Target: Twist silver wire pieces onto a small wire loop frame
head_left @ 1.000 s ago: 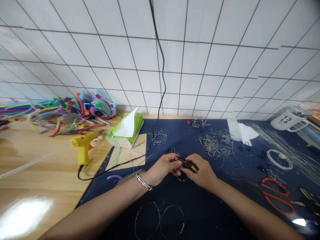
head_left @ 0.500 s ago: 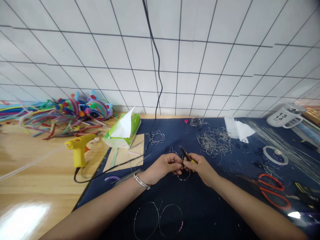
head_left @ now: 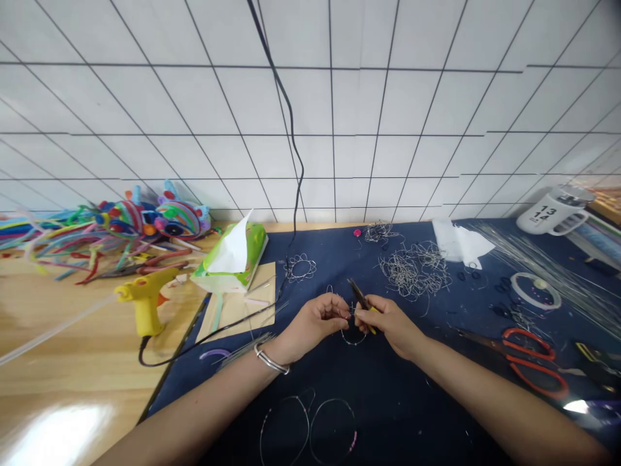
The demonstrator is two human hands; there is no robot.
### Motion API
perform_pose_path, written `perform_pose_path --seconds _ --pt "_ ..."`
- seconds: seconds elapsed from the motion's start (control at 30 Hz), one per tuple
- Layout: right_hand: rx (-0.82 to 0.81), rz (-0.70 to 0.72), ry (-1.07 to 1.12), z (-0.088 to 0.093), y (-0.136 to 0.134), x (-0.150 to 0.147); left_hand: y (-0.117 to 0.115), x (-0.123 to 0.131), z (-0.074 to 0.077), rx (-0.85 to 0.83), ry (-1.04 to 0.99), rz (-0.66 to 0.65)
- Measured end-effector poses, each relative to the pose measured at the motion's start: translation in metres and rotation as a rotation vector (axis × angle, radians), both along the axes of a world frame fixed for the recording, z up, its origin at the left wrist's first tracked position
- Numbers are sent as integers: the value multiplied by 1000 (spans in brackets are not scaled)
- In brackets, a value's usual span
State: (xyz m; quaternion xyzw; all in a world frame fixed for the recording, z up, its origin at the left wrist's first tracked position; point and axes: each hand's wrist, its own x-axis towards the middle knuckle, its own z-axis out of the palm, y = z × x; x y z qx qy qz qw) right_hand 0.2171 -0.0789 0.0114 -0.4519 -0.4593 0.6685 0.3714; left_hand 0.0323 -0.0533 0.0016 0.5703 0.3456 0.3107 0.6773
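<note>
My left hand [head_left: 317,321] pinches a thin wire loop [head_left: 353,338] over the dark blue mat [head_left: 388,388]. My right hand [head_left: 391,323] is closed around small pliers [head_left: 360,298] with a yellow handle, their dark jaws pointing up and left toward the wire. Both hands meet at the mat's middle. A silver bangle [head_left: 270,360] sits on my left wrist. Two larger beaded wire rings [head_left: 310,424] lie on the mat near me.
A yellow glue gun [head_left: 143,303] and its black cord lie on the wooden table at left, beside a green tissue pack [head_left: 231,255] and coloured pipe cleaners [head_left: 87,236]. Tangled wire pieces [head_left: 412,268], red-handled scissors [head_left: 528,359], a tape roll [head_left: 536,291] and a white mug [head_left: 555,212] are at right.
The pliers have swung from lying across my fingers to pointing up and left. Both hands stayed together; the view shifted a little to the right.
</note>
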Motion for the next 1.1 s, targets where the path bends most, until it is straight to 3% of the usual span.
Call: perform_pose_path --seconds 0.27,0.73,1.1 --pt "-9 -79 -20 0 -3 -3 -2 2 1 120 33 47" --pt "-56 -37 -4 3 -1 -1 -5 6 4 -54 -2 25" --pt "35 29 -149 5 1 5 -4 5 2 -26 16 180"
